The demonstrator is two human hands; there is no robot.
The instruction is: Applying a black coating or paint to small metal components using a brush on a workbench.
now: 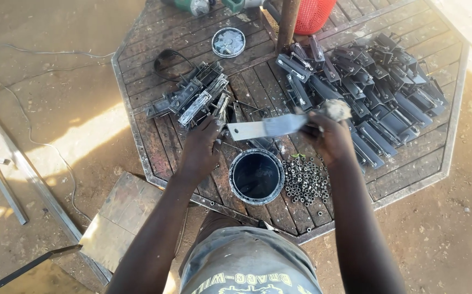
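Note:
My left hand (202, 148) grips the left end of a flat grey metal piece (252, 129) held level above the wooden table (421, 163). My right hand (331, 136) is closed on a paint brush (331, 110) whose bristles lie across the metal piece's right end. Directly below, a round tin of black paint (256, 176) stands open. A heap of small metal nuts (306, 179) lies just right of the tin, under my right wrist.
A large pile of black-painted metal brackets (377, 81) covers the table's right side. A smaller stack of grey brackets (195, 98) lies at left. A tin lid (228, 42), a red basket (313, 15) and a post (288, 24) stand at the back. Metal bars (23, 169) lie on the ground.

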